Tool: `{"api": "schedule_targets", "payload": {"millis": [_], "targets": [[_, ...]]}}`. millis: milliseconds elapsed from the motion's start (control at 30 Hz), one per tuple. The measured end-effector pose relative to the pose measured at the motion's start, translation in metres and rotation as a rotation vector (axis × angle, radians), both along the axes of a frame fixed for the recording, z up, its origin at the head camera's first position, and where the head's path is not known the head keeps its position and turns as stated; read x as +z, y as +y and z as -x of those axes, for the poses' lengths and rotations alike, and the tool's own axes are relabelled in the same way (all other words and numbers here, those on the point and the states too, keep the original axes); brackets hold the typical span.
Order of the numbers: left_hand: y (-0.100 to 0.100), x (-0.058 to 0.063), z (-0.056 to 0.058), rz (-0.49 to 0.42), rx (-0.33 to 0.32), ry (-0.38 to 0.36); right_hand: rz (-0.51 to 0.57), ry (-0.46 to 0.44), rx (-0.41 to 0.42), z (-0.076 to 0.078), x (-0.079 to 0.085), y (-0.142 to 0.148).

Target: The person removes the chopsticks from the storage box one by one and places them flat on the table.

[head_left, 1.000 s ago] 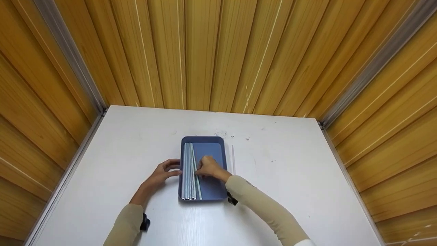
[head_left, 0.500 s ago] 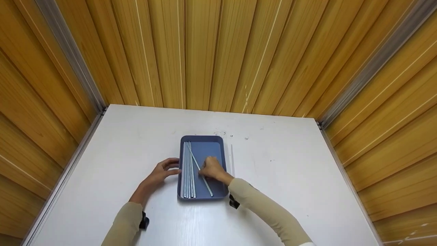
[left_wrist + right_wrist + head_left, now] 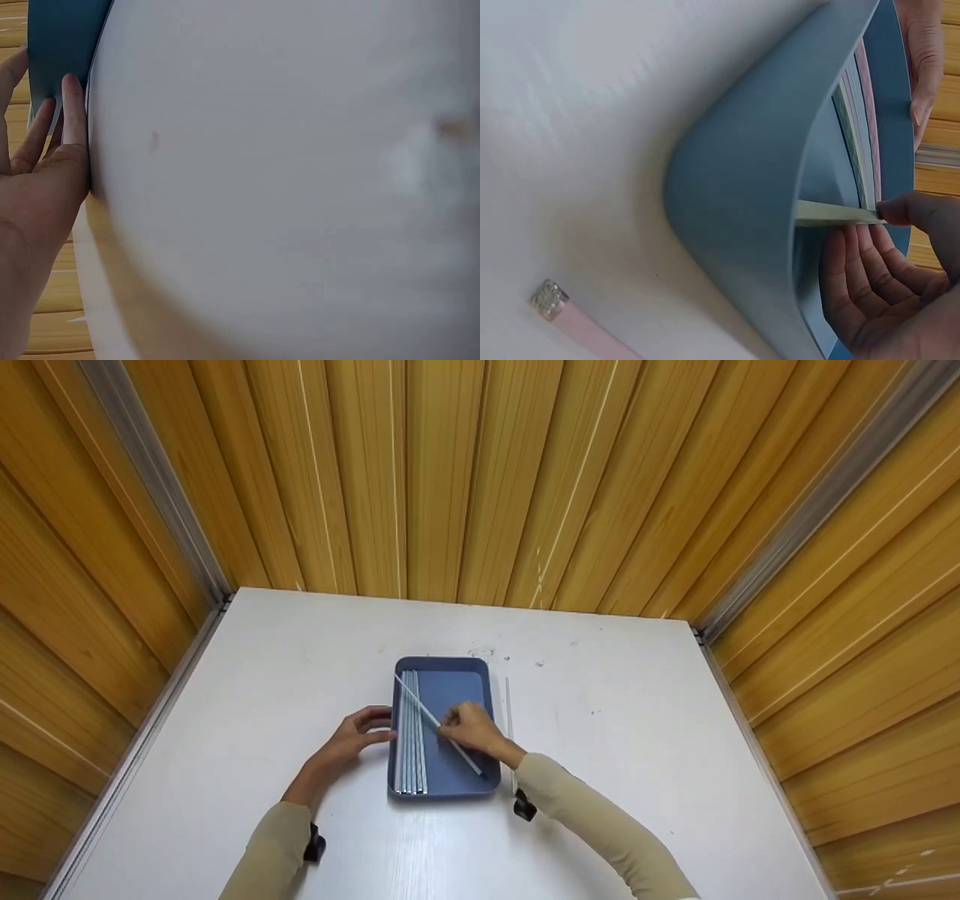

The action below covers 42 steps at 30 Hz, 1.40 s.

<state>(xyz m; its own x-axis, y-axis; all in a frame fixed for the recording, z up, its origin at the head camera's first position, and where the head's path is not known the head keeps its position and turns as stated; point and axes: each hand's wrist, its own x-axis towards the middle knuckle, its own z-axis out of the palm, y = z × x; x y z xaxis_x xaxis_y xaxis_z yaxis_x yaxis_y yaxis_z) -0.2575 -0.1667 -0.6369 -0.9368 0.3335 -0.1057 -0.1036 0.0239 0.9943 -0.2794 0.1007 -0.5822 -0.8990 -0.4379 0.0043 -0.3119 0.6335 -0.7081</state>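
Observation:
In the head view a blue rectangular tray [image 3: 457, 780] stands on the white table. Several slim pastel chopsticks [image 3: 411, 757] lie side by side along its left wall. My right hand [image 3: 471, 727] is over the tray and pinches a pale green chopstick [image 3: 832, 214] between thumb and fingers. That chopstick slants across the others, its far end near the left rim. At the tray's left side is my left hand [image 3: 358, 735], fingers extended, with fingertips against the outer wall [image 3: 67, 45] in the left wrist view.
A pink chopstick [image 3: 581, 324] with a silver end lies on the table just right of the tray, partly under my right forearm in the head view. Wood-patterned walls [image 3: 435, 480] stand behind the table and at both sides.
My right hand has drawn one chopstick away from the row, rightward, and turned it into a steeper slant over the rest. The left hand keeps its place by the tray.

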Motion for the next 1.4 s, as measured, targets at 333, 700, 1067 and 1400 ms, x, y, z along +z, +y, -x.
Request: {"api": "schedule_targets", "payload": {"millis": [333, 700, 1067, 1400], "targets": [[-0.001, -0.001, 0.0, -0.001, -0.003, -0.006, 0.094, 0.054, 0.02, -0.003, 0.012, 0.007], [-0.001, -0.001, 0.002, 0.003, 0.007, -0.007, 0.154, 0.013, -0.028, -0.001, 0.015, 0.017], [0.0, 0.002, 0.002, 0.036, 0.016, -0.022, 0.179, -0.002, -0.096, -0.003, 0.019, 0.033], [-0.001, 0.001, 0.0, 0.005, -0.002, -0.006, 0.336, -0.128, -0.179, -0.003, 0.016, 0.048]]}}
